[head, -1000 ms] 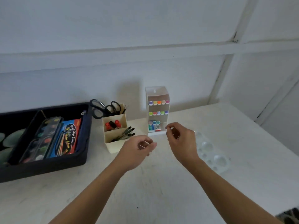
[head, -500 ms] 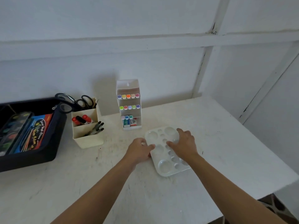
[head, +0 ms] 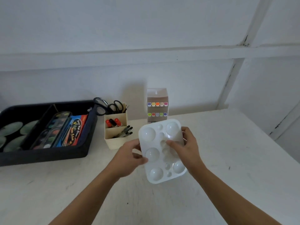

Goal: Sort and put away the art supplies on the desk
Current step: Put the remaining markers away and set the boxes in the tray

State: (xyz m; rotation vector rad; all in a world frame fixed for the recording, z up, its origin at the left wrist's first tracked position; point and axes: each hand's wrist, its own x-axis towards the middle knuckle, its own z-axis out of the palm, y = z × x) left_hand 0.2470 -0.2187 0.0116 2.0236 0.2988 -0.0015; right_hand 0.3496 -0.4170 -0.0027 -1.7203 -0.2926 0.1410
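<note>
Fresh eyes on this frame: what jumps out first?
The white paint palette, dead centre, gripped on either side by the left hand and the right hand. Next, the black tray at the left edge of the desk, holding a watercolour set, and the marker box with coloured caps standing by the wall behind the palette.

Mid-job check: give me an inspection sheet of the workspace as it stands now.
Surface: white desk, scuffed with faint marks.
Job's things: white plastic paint palette with round wells, held tilted toward the camera; black tray holding a watercolour set and a blue paint box; cream organiser with black scissors and pens; clear marker case by the wall.
Clutter: nothing seen.
Grippers: left hand grips the palette's left edge; right hand holds its right side, thumb on the face.
Cables: nothing seen.
Surroundings: white panelled wall.
</note>
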